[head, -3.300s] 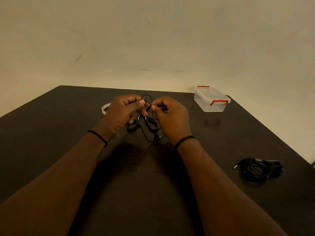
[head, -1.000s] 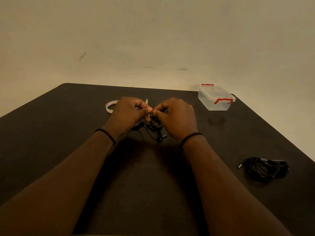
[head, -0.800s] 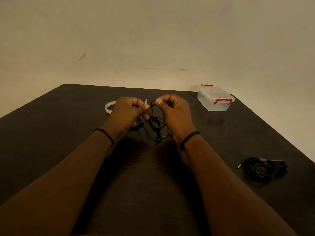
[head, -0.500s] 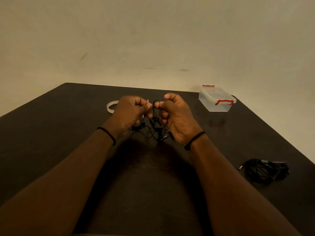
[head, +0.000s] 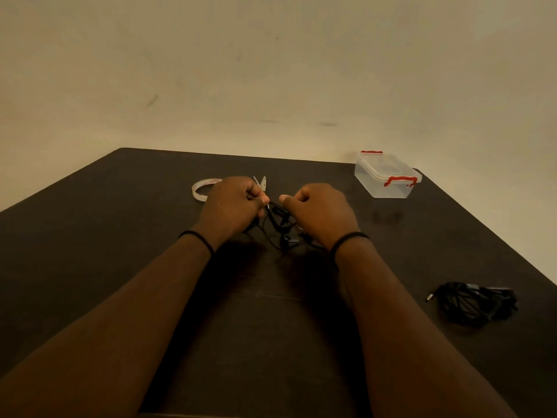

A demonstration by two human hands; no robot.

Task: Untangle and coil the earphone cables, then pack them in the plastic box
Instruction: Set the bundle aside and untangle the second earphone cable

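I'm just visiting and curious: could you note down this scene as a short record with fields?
surface: dark table
left hand: pinching tangled earphone cable
right hand: pinching the same cable
plastic box: far right, lid on, red clips
second cable bundle: near right, untouched
tape roll: behind left hand

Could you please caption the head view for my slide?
Both hands untangle black earphones over the table; closed box waits.

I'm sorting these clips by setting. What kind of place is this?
Probably a plain indoor room, set up as a bare work spot: a dark table against an unadorned wall, holding only a plastic box, a tape roll and earphone cables.
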